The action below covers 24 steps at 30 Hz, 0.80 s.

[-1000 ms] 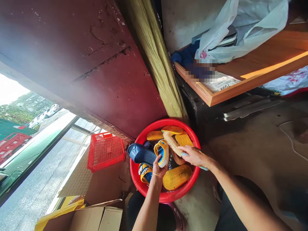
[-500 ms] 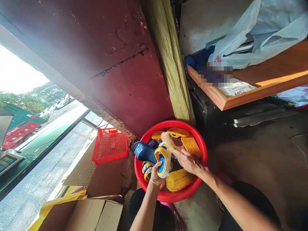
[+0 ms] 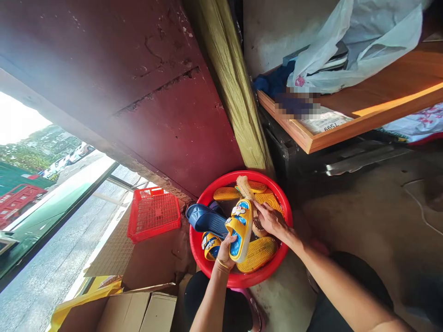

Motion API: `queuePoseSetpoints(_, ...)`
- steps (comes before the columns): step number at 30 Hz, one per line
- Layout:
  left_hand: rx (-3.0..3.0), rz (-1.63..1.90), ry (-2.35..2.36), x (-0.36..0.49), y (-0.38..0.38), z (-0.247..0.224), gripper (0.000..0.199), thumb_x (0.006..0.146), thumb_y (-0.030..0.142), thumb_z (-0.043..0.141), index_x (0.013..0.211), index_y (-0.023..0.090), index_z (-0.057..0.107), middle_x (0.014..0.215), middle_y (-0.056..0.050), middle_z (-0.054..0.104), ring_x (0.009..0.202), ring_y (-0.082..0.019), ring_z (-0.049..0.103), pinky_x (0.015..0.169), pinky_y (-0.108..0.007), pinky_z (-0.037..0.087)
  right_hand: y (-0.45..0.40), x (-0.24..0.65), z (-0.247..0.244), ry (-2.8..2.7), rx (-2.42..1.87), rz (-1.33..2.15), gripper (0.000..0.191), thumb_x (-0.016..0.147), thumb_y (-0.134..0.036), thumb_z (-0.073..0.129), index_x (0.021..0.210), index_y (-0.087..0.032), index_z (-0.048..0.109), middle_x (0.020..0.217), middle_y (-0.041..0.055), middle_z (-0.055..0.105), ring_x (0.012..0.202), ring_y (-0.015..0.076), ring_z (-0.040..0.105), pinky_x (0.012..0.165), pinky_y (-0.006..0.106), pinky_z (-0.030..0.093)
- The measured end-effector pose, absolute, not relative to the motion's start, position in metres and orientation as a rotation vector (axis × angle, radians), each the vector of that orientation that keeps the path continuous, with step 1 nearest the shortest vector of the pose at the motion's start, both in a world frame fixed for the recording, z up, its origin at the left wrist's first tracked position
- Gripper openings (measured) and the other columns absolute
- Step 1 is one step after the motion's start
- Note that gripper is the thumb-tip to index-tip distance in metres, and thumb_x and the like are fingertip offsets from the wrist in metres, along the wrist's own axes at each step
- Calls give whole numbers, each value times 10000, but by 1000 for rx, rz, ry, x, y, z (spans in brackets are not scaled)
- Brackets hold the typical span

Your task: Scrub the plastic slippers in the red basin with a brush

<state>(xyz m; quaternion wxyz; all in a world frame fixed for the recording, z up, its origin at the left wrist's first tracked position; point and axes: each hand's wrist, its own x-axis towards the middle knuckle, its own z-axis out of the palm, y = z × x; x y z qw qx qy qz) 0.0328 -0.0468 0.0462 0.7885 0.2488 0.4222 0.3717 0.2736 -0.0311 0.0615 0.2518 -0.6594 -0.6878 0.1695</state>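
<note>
My left hand (image 3: 226, 251) grips the heel end of a yellow and blue sandal (image 3: 244, 230), held tilted above a red basin (image 3: 290, 216). A light-bristled brush (image 3: 244, 187) is in my right hand (image 3: 272, 219), beside the sandal's toe end. Around them in the basin lie a dark blue slipper (image 3: 207, 220), a yellow sandal with a blue inside (image 3: 210, 245) at the left, and several yellow soles, one of them (image 3: 258, 254) near the front rim. Water shows between the footwear.
Left of the basin is a red plastic crate (image 3: 154, 214), with an open cardboard box (image 3: 133, 309) nearer me. A maroon panel (image 3: 173, 115) rises behind. At the upper right, a wooden tray (image 3: 309, 143) holds a white plastic bag (image 3: 377, 55).
The sandal has turned so that its decorated straps show more fully. The brush has moved to its toe end, bristles higher. The whole view has shifted slightly.
</note>
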Motion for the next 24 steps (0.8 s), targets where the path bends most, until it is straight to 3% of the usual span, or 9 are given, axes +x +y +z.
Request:
queuePoseSetpoints(4, 597, 810, 951, 32, -46, 47, 662, 653, 244, 796, 1285, 181, 610, 1088, -103, 754, 955, -301, 739, 873, -411, 585, -43, 277, 71, -1868, -1843, 397, 549, 991, -187, 372, 1528, -212, 483, 1343, 134, 647, 1134, 227, 658, 897, 284, 535)
queuePoseSetpoints(10, 858, 912, 1029, 37, -43, 53, 895, 569, 172, 782, 1434, 237, 563, 1217, -80, 737, 1147, -333, 673, 978, -418, 540, -41, 285, 76, -2115, -1736, 498, 565, 987, -229, 417, 1542, -326, 453, 1381, 93, 627, 1063, 219, 688, 849, 296, 541)
queuePoseSetpoints(16, 897, 1115, 1118, 33, -28, 53, 868, 646, 264, 794, 1469, 260, 521, 1239, -67, 726, 1137, -310, 678, 971, -409, 542, -41, 304, 69, -2026, -1969, 544, 568, 936, -101, 388, 1445, -259, 584, 1275, 122, 694, 1138, 232, 670, 963, 335, 506)
queuePoseSetpoints(21, 898, 1169, 1099, 63, 11, 62, 775, 687, 357, 801, 1417, 271, 553, 1230, -61, 717, 1095, -285, 687, 928, -396, 551, -35, 327, 75, -1787, -1923, 340, 577, 986, -237, 389, 1561, -219, 426, 1368, 119, 657, 1092, 243, 678, 907, 332, 555)
queuePoseSetpoints(24, 873, 1103, 1044, 106, 30, 58, 660, 708, 409, 800, 1308, 202, 620, 1185, -89, 720, 1048, -261, 690, 907, -368, 546, -30, 332, 75, -1643, -1967, 268, 563, 974, -245, 419, 1533, -208, 470, 1350, 113, 670, 1115, 261, 669, 917, 353, 564)
